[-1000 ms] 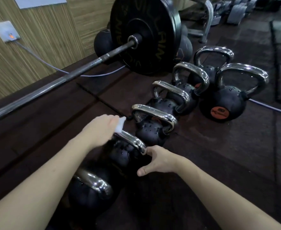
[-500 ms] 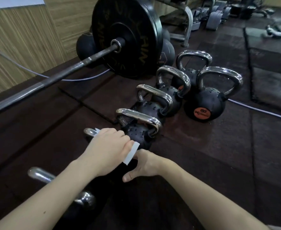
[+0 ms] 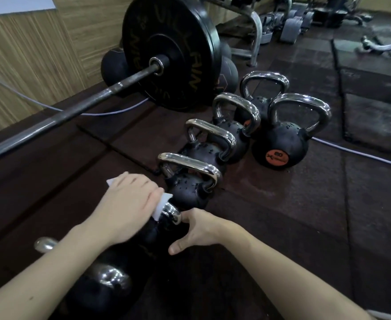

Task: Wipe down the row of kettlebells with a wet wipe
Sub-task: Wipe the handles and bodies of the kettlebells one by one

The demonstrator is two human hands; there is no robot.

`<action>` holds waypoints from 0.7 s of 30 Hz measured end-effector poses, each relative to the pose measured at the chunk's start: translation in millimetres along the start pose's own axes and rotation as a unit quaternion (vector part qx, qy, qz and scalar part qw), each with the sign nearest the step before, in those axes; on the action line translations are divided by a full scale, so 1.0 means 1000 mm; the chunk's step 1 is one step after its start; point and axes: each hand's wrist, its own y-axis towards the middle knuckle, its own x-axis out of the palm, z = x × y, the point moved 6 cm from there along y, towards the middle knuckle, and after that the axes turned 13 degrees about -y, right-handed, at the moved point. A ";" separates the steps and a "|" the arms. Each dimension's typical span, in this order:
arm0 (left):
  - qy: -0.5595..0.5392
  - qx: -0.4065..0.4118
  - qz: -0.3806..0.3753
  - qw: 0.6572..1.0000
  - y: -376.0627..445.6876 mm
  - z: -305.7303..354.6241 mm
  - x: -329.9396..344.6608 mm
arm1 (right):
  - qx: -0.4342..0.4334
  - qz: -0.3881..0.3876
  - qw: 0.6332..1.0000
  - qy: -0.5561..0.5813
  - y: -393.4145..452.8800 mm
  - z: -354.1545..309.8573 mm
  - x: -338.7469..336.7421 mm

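The left hand (image 3: 129, 204) hides most of the wet wipe (image 3: 161, 205) and the kettlebell handle (image 3: 172, 211).

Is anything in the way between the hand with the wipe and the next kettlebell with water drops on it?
Nothing visible is. The left hand presses the wet wipe on a chrome handle, and the droplet-covered kettlebell stands right behind it in the row. The right hand rests against the kettlebell being wiped, off to the side.
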 end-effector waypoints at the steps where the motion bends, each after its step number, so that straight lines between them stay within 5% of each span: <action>1: -0.011 0.029 0.002 1.000 -0.001 0.008 0.000 | 0.004 0.001 1.000 0.001 0.001 0.001 0.001; 4: -0.027 0.029 0.008 0.999 0.002 0.001 -0.004 | 0.003 0.002 1.000 0.010 0.002 0.000 0.002; 7: -0.121 -0.156 0.019 0.980 0.010 -0.039 -0.018 | -0.007 0.000 1.000 0.013 0.002 0.000 0.003; 9: -0.138 -0.203 0.005 0.969 0.010 -0.045 -0.015 | -0.005 -0.007 1.000 0.013 0.001 0.001 0.004; 12: 0.004 -0.060 -0.021 0.998 0.006 -0.002 -0.005 | 0.007 -0.001 1.000 0.008 0.006 0.004 0.006; 16: -0.059 0.024 -0.042 0.997 -0.001 0.025 0.004 | -0.002 -0.004 1.000 -0.010 0.010 0.004 0.009; 18: -0.047 -0.012 -0.009 0.999 0.001 0.005 -0.002 | -0.009 -0.008 1.000 0.002 0.008 0.001 0.008; 21: -0.155 -0.230 0.048 0.960 0.006 -0.052 -0.022 | -0.012 0.001 1.000 0.015 0.010 0.005 0.009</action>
